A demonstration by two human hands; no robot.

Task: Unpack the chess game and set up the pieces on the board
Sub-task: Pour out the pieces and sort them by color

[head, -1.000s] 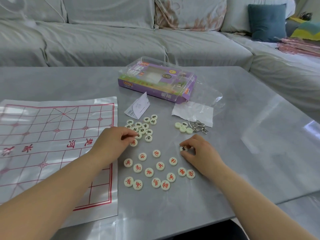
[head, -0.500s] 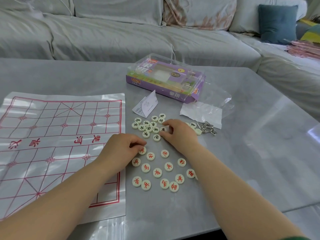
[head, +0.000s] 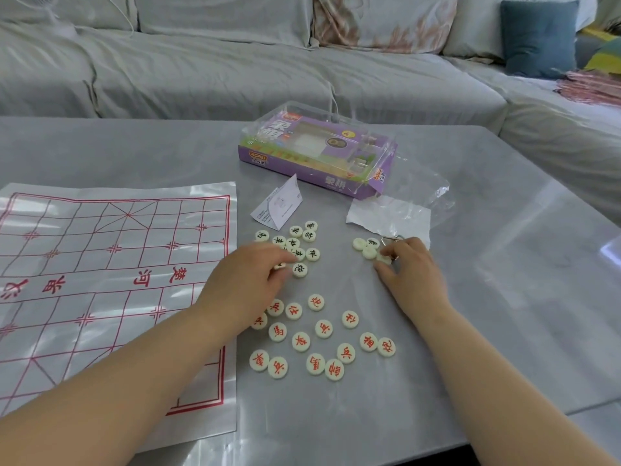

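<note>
— Starting with containers: what is noted?
— A purple game box with a clear lid is seen at the far middle of the tabletop. Its contents cannot be made out. A flattened plastic bag lies just beside it.
— And the pieces?
— All are found on bare tabletop, right of the board sheet. Red-lettered pieces are scattered nearest, black-lettered pieces beyond. The left hand is curled over the black group, and a grip cannot be confirmed. A pale piece is pinched by the right hand, beside a metal ring.
</note>
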